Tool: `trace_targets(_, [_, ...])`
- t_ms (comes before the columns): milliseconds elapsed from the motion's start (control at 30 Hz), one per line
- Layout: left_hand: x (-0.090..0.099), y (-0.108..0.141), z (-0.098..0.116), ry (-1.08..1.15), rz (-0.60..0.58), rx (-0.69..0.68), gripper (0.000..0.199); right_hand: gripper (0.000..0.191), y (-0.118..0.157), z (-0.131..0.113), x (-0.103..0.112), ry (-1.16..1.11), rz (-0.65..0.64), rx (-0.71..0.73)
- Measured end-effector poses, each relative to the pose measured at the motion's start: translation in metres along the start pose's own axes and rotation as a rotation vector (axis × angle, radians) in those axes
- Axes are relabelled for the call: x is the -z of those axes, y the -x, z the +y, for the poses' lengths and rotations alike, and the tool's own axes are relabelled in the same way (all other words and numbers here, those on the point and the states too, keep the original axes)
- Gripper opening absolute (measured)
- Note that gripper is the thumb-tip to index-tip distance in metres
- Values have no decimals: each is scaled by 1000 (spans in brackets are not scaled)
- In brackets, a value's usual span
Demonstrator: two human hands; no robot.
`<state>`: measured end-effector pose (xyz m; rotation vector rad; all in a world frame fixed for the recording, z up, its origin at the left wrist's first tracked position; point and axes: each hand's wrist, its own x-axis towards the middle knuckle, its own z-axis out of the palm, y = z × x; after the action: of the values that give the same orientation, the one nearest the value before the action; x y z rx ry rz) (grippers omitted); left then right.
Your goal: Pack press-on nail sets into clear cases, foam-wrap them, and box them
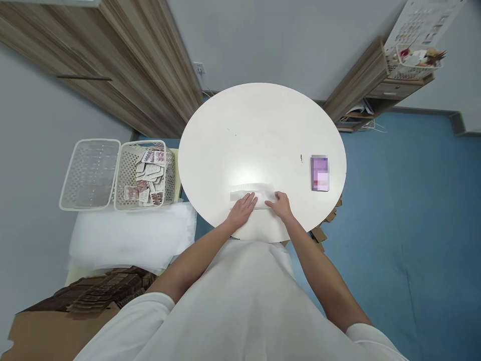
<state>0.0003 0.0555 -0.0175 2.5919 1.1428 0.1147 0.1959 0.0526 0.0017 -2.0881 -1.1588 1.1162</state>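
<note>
A white, partly see-through wrapping sheet (260, 201) lies folded into a flat strip near the front edge of the round white table (259, 125). My left hand (242, 210) rests flat on its left half, fingers stretched out. At the strip's right end is my right hand (281, 204), with its thumb on top and its bent fingers at the edge, closed on that end. Whether anything lies inside the folded sheet cannot be seen. To the right, apart from both hands, lies a purple rectangular thing (320, 173), blurred by pixels.
Left of the table stands an open-lidded white basket (126, 150) with several printed cards (150, 173). A stack of white sheets (131, 233) and brown cardboard (60, 331) lie nearer. More cardboard pieces (319, 234) show below the table's right edge. A wooden cabinet (398, 87) stands back right.
</note>
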Motion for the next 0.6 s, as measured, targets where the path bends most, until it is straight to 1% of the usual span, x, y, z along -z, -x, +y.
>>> trace_targets(67, [0,4,0,8,-13,-16,51,42,11,3,0,-74,3,-29])
trace_targets(133, [-1,10,1,21,-30,-43,53,40,25,8,-1,-122,19,-95])
trace_targets(267, [-3,16,7,64,-57,-99,54,23,50,16,-6,-216,5,-184])
trace_targets(333, [-2,15,10,99,-70,-121,54,20,57,13,-9,-260,27,-173])
trace_targets(400, [2,13,11,139,-83,-128,53,19,60,5,-13,-239,46,-102])
trace_targets(433, [5,13,12,159,-83,-122,52,19,60,-1,-15,-203,24,-48])
trace_targets(500, [11,17,11,205,-69,-70,49,18,58,-11,-20,-86,-73,70])
trace_targets(533, [14,20,10,229,-50,0,50,18,57,-15,-23,-9,-119,124])
trace_targets(567, [16,25,9,258,-26,115,51,18,57,-18,-25,72,-140,173])
trace_targets(600, [18,31,8,292,0,271,55,18,56,-19,-28,149,-132,214])
